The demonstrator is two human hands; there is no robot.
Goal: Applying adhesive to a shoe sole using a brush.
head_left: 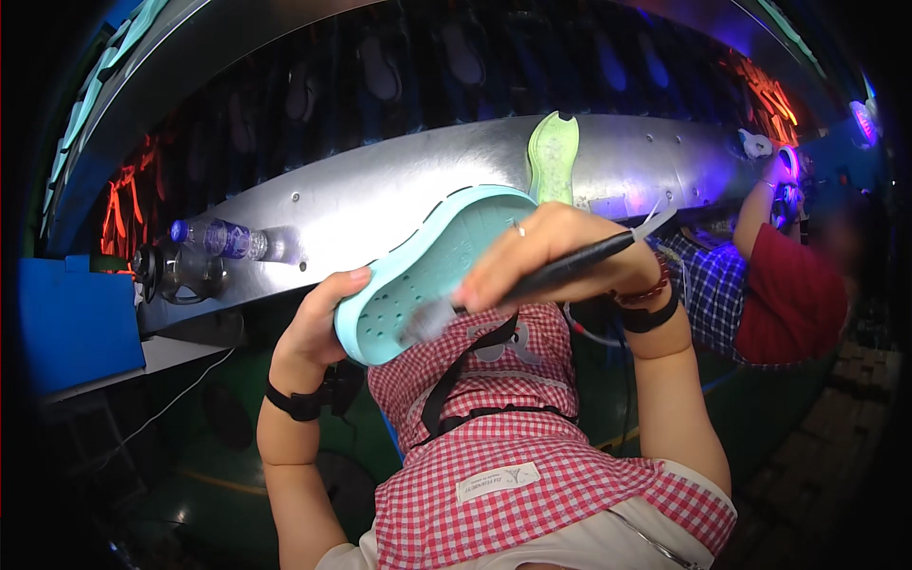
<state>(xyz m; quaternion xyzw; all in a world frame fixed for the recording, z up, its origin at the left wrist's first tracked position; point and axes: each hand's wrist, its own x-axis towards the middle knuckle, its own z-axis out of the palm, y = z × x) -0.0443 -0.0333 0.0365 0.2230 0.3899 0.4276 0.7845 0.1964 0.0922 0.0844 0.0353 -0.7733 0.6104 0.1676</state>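
My left hand [320, 318] grips a light-blue shoe sole [442, 252] by its outer edge, thumb over the rim. The sole is tilted in front of my chest with its hollow, raised-rim face turned up, and small holes dot one end. In my right hand [560, 247] is a brush [579, 258] with a black handle; a pale clear tube runs from the handle's far end. Its blurred bristles reach over the holed end of the sole; whether they touch it I cannot tell. A yellow-green sole [554, 157] lies on the metal table just beyond my right hand.
A metal work table [380, 176] curves across the front, with a dark rack of soles [382, 71] behind it. Left stand a plastic bottle [223, 238], a clear jug [193, 274] and a blue box [81, 328]. At right a person in a red top [793, 299] works close by.
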